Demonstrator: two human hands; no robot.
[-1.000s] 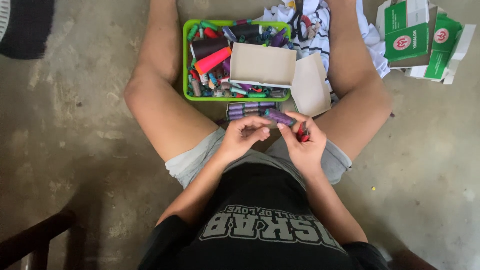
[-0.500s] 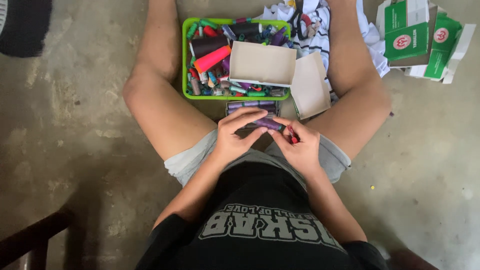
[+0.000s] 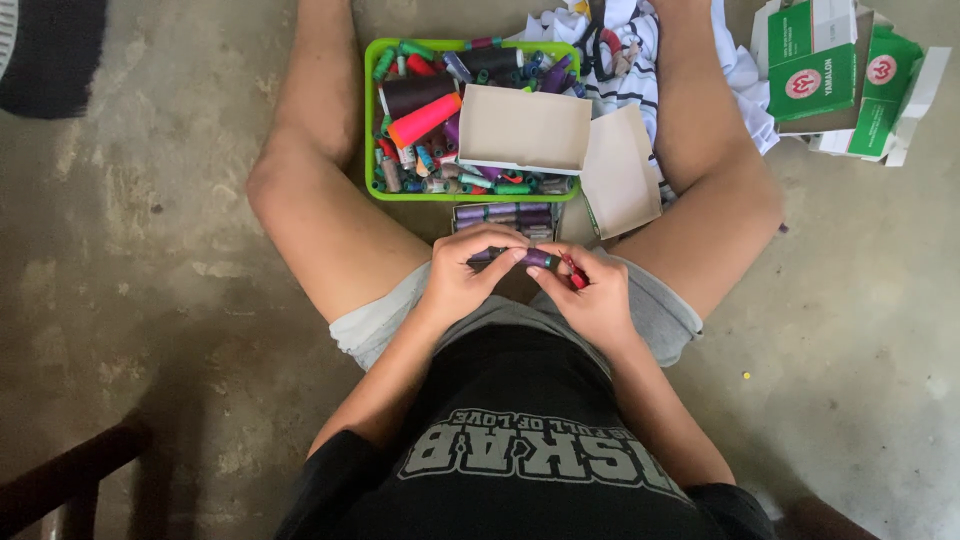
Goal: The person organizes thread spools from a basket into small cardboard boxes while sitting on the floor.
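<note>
I sit on the floor with legs apart. My left hand (image 3: 468, 272) and my right hand (image 3: 592, 296) meet over my lap, both gripping a purple thread spool (image 3: 536, 259). A small red object (image 3: 575, 273) also shows between the fingers of my right hand. Just beyond my hands lies a small box of purple spools (image 3: 505, 215). Farther out stands a green tray (image 3: 372, 120) full of several coloured thread spools, with an open white cardboard box (image 3: 525, 130) resting on it.
Striped and white cloth (image 3: 640, 50) lies past my right leg. Green and white cartons (image 3: 835, 70) are at the top right. A dark chair leg (image 3: 60, 480) sits at the bottom left, a dark object (image 3: 50, 50) at the top left. The floor is bare concrete.
My hands have drawn together over my lap, and the purple spool has turned from a slant to lying level between them.
</note>
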